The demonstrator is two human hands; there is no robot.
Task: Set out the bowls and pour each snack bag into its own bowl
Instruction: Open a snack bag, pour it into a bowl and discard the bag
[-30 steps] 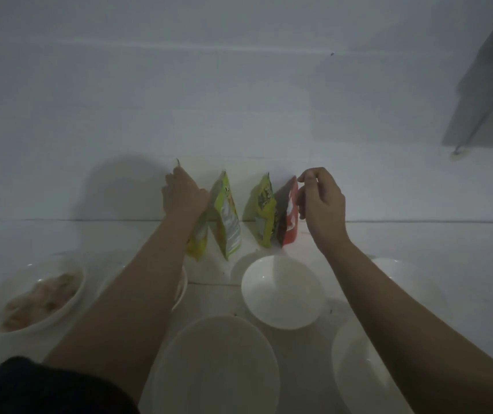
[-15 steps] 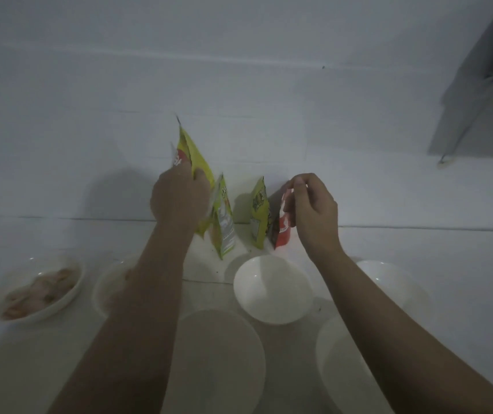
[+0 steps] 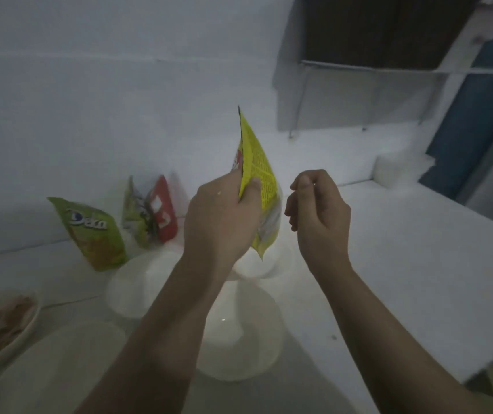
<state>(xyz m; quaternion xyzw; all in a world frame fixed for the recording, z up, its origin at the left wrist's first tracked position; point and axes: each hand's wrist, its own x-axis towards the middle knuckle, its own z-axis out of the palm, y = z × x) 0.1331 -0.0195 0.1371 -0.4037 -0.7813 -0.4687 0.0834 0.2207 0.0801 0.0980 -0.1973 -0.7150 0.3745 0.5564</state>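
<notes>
My left hand (image 3: 221,216) grips a yellow snack bag (image 3: 258,180), held upright above a white bowl (image 3: 269,267). My right hand (image 3: 318,216) hovers just right of the bag with fingers curled and nothing in it. Against the wall stand a green bag (image 3: 96,234), an olive-green bag (image 3: 137,216) and a red bag (image 3: 163,210). More white bowls sit on the table: one (image 3: 137,285) left of my forearm, one (image 3: 248,339) between my arms, one (image 3: 60,363) at the front left. A bowl with pale brown snacks (image 3: 3,321) lies at the far left.
The white table (image 3: 403,264) ends in an edge at the right, with a drop to the floor. A white block (image 3: 397,170) sits at the back right corner. A wall runs close behind the bags.
My left hand has lifted the yellow bag away from the row and carried it right over a bowl. My right hand has let go of the red bag. The view swung right.
</notes>
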